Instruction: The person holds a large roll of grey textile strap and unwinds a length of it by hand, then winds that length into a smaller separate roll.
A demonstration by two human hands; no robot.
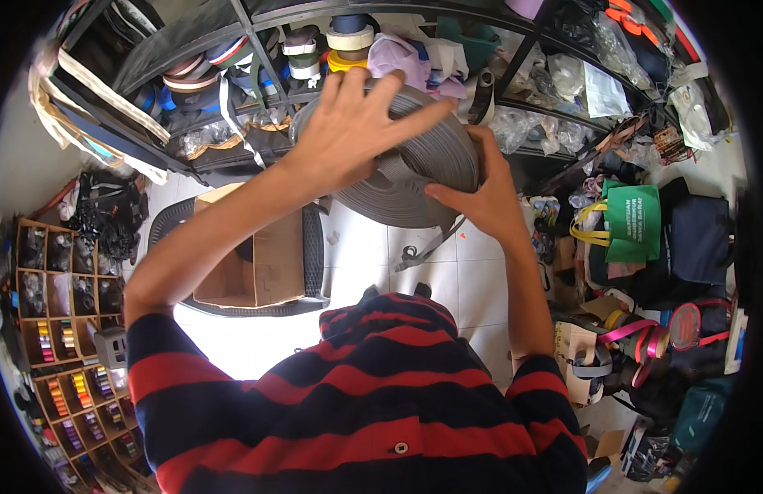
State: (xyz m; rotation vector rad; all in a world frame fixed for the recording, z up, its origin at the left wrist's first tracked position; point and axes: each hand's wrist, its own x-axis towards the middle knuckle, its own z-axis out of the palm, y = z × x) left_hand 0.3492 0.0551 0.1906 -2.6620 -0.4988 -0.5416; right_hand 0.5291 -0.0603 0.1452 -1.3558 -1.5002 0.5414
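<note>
Both of my hands are at a large roll of grey webbing strap, which is raised in front of the shelves. My left hand lies over its upper left part with the fingers spread; their tips reach the far rim. On the right edge, my right hand grips the roll, thumb on the near face and the other fingers partly hidden behind. A loose strap end hangs below the roll. Part of the roll's face is covered by my left hand.
An open cardboard box rests on a black mesh chair seat at left. Ahead, a black metal rack bears strap rolls and plastic bags. Thread spools fill a wooden cubby shelf. At right are a green bag and ribbon rolls.
</note>
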